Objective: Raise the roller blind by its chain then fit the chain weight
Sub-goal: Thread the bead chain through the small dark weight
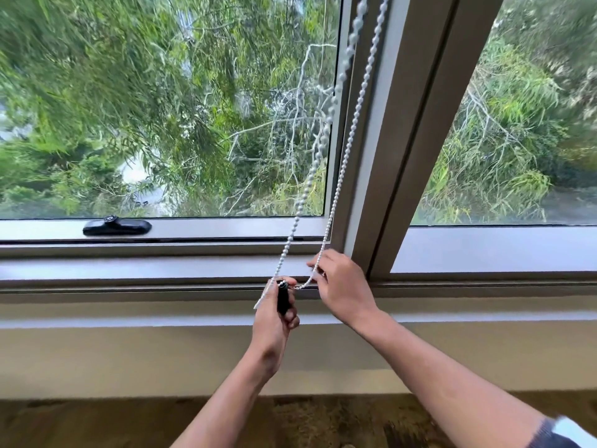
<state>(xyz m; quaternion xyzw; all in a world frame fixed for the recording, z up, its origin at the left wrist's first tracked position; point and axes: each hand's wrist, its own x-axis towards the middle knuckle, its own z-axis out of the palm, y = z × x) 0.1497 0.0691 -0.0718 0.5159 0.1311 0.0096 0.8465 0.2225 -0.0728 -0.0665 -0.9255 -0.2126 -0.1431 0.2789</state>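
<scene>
Left grip (274, 313) clasps black weight (283, 300); right grip (342, 287) pinches beaded chain (347, 147) (white).

Seeing left hand (274, 313) gripping black chain weight (283, 300) upright, at front edge of window sill (129, 270). Right hand (342, 286) pinching white bead chain (350, 130) just beside weight; chain loop hanging along window frame (403, 124). Black window latch (117, 226) sitting on sash rail, well left.

this looks like a room in a home. a wide window (168, 105) in a grey metal frame (416, 130) with a black latch (117, 226) looks onto dense green trees (504, 134), above a painted sill (129, 315) and patterned carpet (97, 421).
</scene>
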